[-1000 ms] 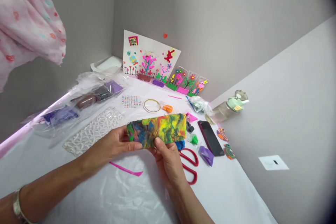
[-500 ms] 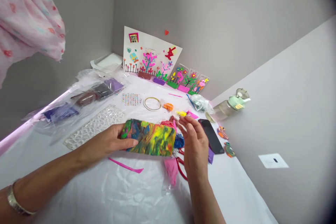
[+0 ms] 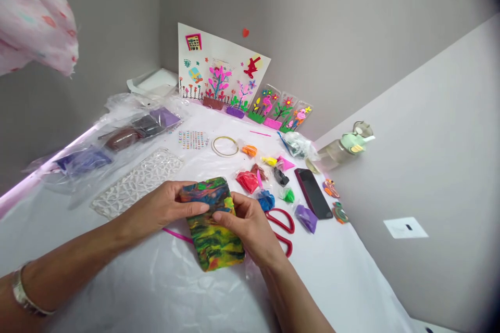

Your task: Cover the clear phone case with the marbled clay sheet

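Note:
A flat slab covered in swirled multicoloured clay [image 3: 213, 234] lies on the white plastic-covered table [image 3: 164, 291], long side pointing toward me. My left hand [image 3: 166, 207] grips its far left corner, thumb on top. My right hand [image 3: 250, 229] holds its right edge, fingers curled on the surface. Small bagged lumps of coloured clay [image 3: 265, 182] sit just beyond my right hand.
Red-handled scissors [image 3: 283, 229], a dark phone [image 3: 312, 192], a textured clear sheet [image 3: 136, 182], a gold ring [image 3: 225, 145], bags of dark clay [image 3: 117, 140], a pink strip [image 3: 177, 235] and a bottle [image 3: 344, 148] surround the slab. Decorated panels [image 3: 219, 80] lean on the wall.
The slab turned from lying crosswise to pointing toward me and now rests lower on the table. My right hand, lifted off it half a second ago, has come back onto its right edge.

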Demonstrator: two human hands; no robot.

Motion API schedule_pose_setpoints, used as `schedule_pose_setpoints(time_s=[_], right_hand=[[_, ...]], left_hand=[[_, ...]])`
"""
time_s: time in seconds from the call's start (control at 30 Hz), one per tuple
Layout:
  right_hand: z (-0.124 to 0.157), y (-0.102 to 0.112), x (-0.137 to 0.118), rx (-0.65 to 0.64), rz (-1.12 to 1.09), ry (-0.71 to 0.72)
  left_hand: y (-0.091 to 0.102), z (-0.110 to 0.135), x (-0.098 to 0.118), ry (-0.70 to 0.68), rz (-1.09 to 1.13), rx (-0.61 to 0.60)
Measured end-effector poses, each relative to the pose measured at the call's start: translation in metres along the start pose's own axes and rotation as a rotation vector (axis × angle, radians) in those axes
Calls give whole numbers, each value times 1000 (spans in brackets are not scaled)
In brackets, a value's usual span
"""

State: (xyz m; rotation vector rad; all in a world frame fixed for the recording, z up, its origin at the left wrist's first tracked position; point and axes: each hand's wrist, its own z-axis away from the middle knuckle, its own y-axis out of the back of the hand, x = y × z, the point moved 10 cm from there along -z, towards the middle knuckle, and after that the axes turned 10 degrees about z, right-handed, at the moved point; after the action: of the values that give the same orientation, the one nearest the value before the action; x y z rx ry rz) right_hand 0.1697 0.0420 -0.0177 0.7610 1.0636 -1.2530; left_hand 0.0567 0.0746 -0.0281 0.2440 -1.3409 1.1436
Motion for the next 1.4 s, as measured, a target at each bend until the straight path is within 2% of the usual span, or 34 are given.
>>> schedule_pose_setpoints(time_s=[0.2, 0.37, 0.6, 0.77, 0.97, 1.13, 1.4], right_hand=[[-1, -4, 10, 22, -18, -16], [-2, 0, 7, 78, -23, 5], [-1, -1, 4, 74, -41, 34], [-1, 0, 6, 77, -77, 24], [0, -3, 1, 42, -50, 70], [-2, 1, 3, 57, -57, 66], [-3, -3, 0, 15, -67, 98]], left_hand=[[5, -1, -4, 5, -106, 35], [3, -4, -3, -9, -31, 19], [-4, -1, -8, 64, -10, -38], [-9, -1, -9, 61, 21, -80], [-5, -3, -11, 51, 12, -74], [-13, -3, -12, 32, 62, -130], [-8, -2, -10, 25, 50, -83]])
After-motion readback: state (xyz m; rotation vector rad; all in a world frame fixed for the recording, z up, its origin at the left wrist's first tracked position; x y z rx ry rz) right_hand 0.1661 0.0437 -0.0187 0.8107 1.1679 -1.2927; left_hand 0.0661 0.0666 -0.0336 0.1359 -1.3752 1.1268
